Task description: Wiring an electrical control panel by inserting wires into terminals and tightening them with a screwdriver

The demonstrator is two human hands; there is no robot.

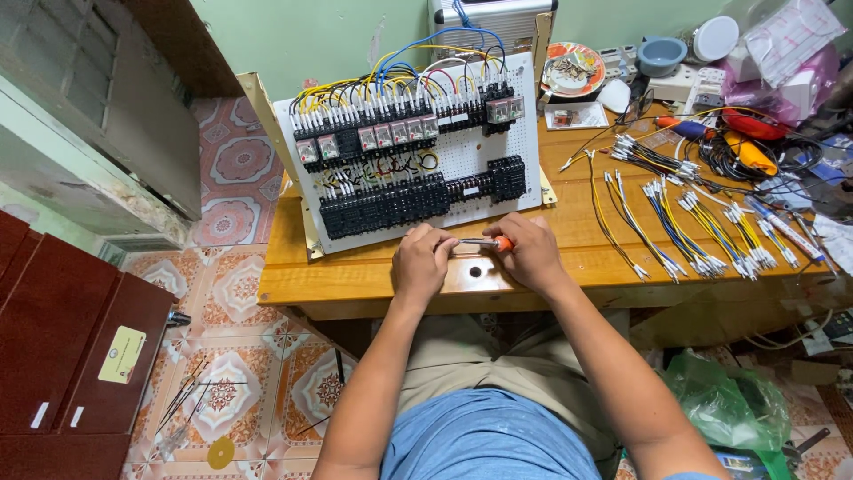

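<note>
Both hands meet at the front edge of the wooden table [355, 276], just below the white perforated panel [462, 156], and the step in hand looks like readying a small screwdriver [487, 242] or fitting something onto its tip. The right hand [533, 253] is closed around the orange handle, with the metal shaft running leftward out of the fist. The left hand [422, 260] sits just left of it, its fingers pinched together at the shaft's tip; whether a small part is caught between them I cannot tell, since the fingers cover that spot. The screwdriver lies level between the 2 hands, slim, with a short bright shaft and a stubby orange grip. Judging from this pose, the next move calls for a steady right grip and a fine hold at the tip by the left hand, kept low over the table. Just beyond the knuckles stands the tilted panel, carrying 2 rows of black terminal blocks [418, 200] and a row of clear relays [373, 135], all laced with yellow, blue, red and black wires [418, 58]. Well to the right of the right hand lie bundles of cut wires with white ferrules [684, 227], yellow and blue, fanned across the tabletop.
</note>
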